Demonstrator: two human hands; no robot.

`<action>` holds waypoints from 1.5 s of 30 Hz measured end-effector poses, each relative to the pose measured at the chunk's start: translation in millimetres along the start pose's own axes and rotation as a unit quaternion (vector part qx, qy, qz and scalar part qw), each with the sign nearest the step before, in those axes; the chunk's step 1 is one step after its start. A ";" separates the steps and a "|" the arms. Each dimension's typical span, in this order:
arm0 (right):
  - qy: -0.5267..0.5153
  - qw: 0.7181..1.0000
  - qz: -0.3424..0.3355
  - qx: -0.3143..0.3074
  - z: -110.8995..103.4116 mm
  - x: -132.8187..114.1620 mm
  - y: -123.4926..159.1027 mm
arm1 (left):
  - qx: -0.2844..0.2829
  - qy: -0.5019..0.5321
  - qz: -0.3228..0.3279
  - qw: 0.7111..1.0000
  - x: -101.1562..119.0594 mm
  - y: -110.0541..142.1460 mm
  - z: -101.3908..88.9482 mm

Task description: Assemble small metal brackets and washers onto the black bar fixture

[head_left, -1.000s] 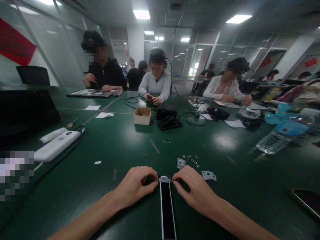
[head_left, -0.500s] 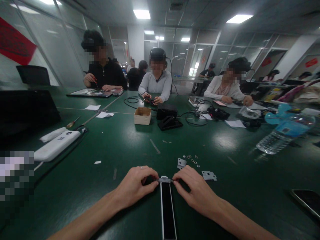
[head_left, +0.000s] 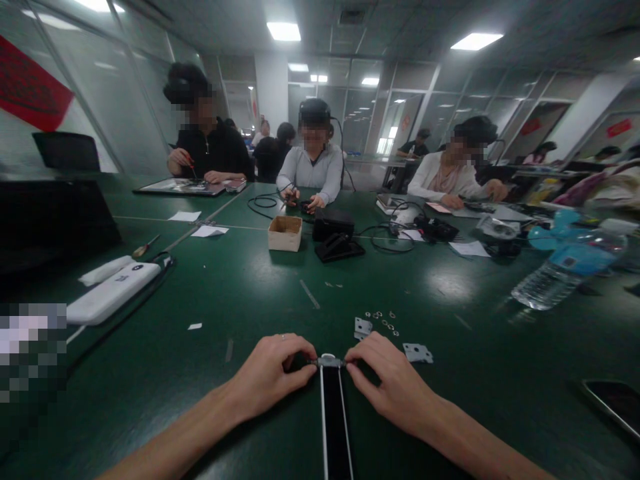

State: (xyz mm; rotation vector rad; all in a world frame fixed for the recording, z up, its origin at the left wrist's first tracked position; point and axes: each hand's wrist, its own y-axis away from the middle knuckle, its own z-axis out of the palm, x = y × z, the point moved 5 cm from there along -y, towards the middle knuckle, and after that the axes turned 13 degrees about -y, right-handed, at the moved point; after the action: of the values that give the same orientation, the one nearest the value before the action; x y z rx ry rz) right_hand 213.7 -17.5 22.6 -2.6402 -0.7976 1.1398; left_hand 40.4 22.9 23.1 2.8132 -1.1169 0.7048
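A long, narrow bar (head_left: 334, 420), black with white edges, lies on the table and points toward me. At its far end is a small grey metal bracket (head_left: 329, 362) with a thin threaded end sticking out on each side. My left hand (head_left: 273, 370) is closed, thumb and fingers pinching the left threaded end. Opposite it, my right hand (head_left: 390, 373) pinches the right threaded end the same way. The fingertips partly cover both ends. Just beyond my right hand lie two grey metal plates with holes, one nearer plate (head_left: 418, 353) and one partly hidden plate (head_left: 362, 327).
Several small nuts or rings (head_left: 385, 323) lie past the plates. A white power bank (head_left: 117, 290) with a cable rests at left, a water bottle (head_left: 560, 273) leans at right, and a phone (head_left: 615, 407) lies near the right edge. A small box (head_left: 285, 237) stands ahead; three people work across the table.
Both hands keep their pinch on the threaded ends with barely any movement. Across the table at right, a person's hand has lifted slightly.
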 end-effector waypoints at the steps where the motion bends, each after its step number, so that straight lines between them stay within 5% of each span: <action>1: 0.006 1.000 -0.006 0.002 -1.4 -1.1 -0.4 | 0.000 0.000 0.001 1.000 -0.4 0.1 0.5; 6: 0.052 0.997 -0.025 0.051 -25.6 4.1 -4.9 | -0.006 0.004 -0.008 1.000 -0.2 -0.2 0.0; 13: 0.119 0.983 0.104 0.097 -64.0 62.7 -7.2 | -0.018 0.009 -0.010 1.000 -0.5 -0.7 -0.9; 18: 0.121 0.982 0.134 0.051 -59.0 80.7 -6.9 | -0.027 0.011 -0.010 1.000 -2.3 -0.6 1.0; 34: 0.163 0.959 0.228 -0.027 -58.8 82.6 -12.9 | -0.012 -0.001 -0.013 1.000 -6.5 0.8 5.9; 39: 0.173 0.970 0.171 -0.004 -59.3 69.8 -12.0 | 0.001 -0.014 -0.004 1.000 -6.7 1.4 6.2; 45: 0.100 0.993 0.009 0.059 -41.9 19.9 -12.9 | 0.024 -0.031 0.011 0.999 -4.7 2.2 3.5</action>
State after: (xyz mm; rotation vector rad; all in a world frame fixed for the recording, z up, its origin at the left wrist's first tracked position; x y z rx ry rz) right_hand 249.6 6.7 43.8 -2.6151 -0.6497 0.8799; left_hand 37.3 23.6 17.7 2.8868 -1.1584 0.6587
